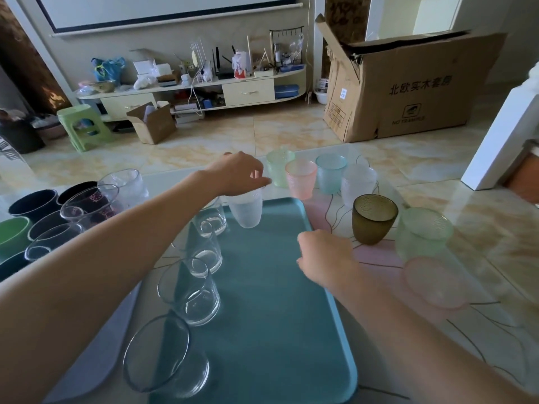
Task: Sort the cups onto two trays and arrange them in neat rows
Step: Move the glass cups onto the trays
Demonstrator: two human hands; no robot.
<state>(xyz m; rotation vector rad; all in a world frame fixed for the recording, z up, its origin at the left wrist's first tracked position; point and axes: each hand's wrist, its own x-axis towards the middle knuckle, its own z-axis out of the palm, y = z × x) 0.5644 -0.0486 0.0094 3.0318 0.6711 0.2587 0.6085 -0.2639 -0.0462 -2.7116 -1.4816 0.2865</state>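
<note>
Over the blue tray (271, 301), the left hand (237, 174) grasps the frosted cup (246, 209) by its rim, upright, mouth upward; the right hand (323, 255) is loosely curled, grasping nothing.

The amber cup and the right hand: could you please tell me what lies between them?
In the head view, only the teal tray's right rim and a strip of patterned tabletop lie between the amber cup and the right hand; no cup stands there.

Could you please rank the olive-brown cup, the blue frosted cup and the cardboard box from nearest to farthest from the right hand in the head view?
From the right hand:
1. Olive-brown cup, just beyond it, off the tray.
2. Blue frosted cup, in the far row.
3. Cardboard box, on the floor beyond the table.
</note>
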